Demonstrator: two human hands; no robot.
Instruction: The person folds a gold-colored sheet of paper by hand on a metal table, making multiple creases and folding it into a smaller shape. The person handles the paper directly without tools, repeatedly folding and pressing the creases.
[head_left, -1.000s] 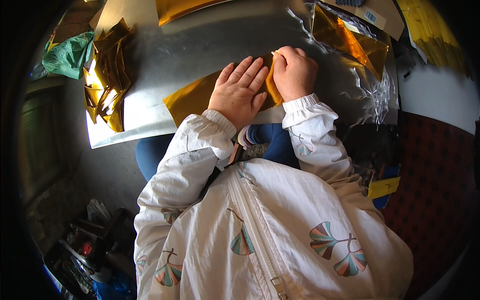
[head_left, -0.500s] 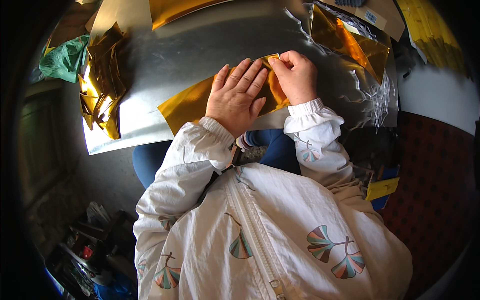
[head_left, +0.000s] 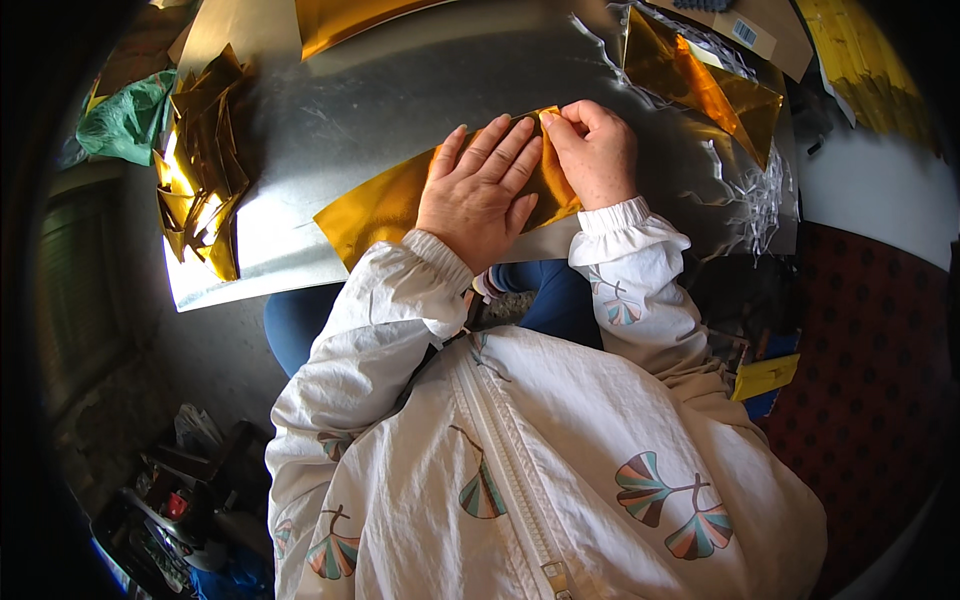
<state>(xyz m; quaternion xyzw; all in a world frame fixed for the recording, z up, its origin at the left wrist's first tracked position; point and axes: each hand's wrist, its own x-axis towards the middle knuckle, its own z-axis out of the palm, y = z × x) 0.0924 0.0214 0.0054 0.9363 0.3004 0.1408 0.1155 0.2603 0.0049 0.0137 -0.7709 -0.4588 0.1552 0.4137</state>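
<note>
A sheet of gold foil paper (head_left: 375, 205) lies slantwise near the front edge of a shiny metal tabletop (head_left: 345, 130). My left hand (head_left: 475, 185) rests flat across its middle, fingers stretched out and slightly apart. At the sheet's right end, my right hand (head_left: 597, 155) pinches the far corner between thumb and forefinger. That right end looks turned over into a narrow fold beside my left fingertips. Part of the sheet is hidden under my left palm.
Folded gold foil pieces (head_left: 205, 165) are heaped at the left, by a green plastic bag (head_left: 128, 118). More gold foil (head_left: 365, 18) lies at the far edge. On the right are a creased gold foil piece (head_left: 700, 85), white shredded strips (head_left: 762, 205) and cardboard (head_left: 775, 30).
The fold at the sheet's right end looks flatter and more distinct under my right fingers. Both hands have stayed nearly in place.
</note>
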